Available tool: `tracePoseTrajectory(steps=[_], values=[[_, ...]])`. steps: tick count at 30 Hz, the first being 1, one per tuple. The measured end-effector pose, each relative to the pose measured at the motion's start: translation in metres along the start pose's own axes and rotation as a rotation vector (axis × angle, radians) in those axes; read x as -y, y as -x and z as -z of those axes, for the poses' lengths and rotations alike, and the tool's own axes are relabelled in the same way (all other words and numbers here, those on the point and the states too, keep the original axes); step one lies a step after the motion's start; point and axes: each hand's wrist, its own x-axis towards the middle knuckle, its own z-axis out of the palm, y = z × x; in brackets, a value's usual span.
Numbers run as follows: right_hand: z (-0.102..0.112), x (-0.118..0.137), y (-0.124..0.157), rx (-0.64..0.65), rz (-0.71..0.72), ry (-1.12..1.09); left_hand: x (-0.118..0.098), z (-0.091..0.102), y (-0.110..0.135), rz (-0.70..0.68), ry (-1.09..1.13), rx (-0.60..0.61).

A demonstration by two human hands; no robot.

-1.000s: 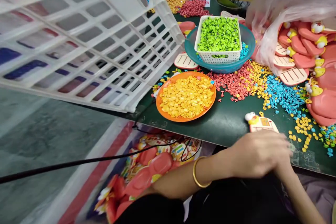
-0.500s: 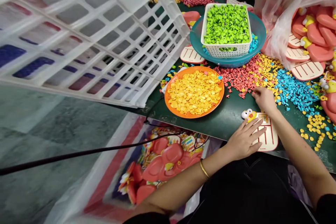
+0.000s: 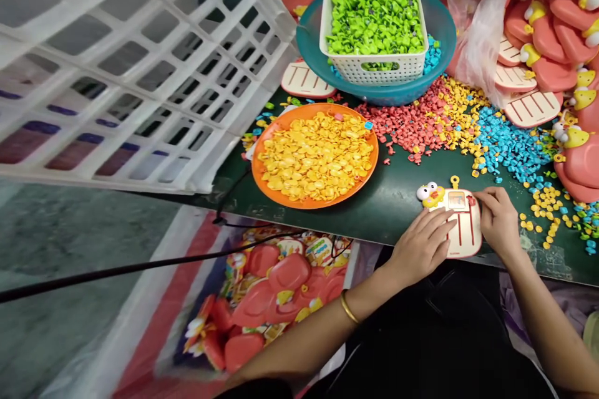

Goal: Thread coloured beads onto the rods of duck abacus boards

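One duck-headed toy (image 3: 463, 234) at the near edge of the green surface (image 3: 397, 199).
Flat cream plastic, slotted, it lay under the left hand (image 3: 418, 248), fingers (image 3: 440, 224) spread flat; the right hand (image 3: 500, 222) curled its fingers at the top corner, grip unclear. Beyond, one round orange plate (image 3: 304, 204) held yellow bits; one white mesh basket (image 3: 374, 68) of green bits sat in one teal bowl (image 3: 442, 25).

Plainly a small toy-assembly workshop. Spread over the dark green tabletop (image 3: 388, 212) in sorted colours: loose heaps of red pieces (image 3: 412, 128) and blue pieces (image 3: 508, 148), an orange plate (image 3: 256, 168) of yellow ones, a white basket (image 3: 374, 68) of green ones. Beside these, a clear bag (image 3: 472, 31) full of identical pink toy shells (image 3: 568, 12); below the edge, a sack (image 3: 159, 318) of more.
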Motion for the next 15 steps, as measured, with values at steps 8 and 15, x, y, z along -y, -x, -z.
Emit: tracePoseTrajectory(steps=[8,15], values=[[-0.005,-0.003,-0.005,0.043,0.102,0.049,0.004,-0.001,-0.001,-0.038,-0.016,-0.019],[-0.005,-0.005,0.008,0.086,0.205,-0.006,0.003,-0.013,0.001,0.007,-0.037,-0.107]])
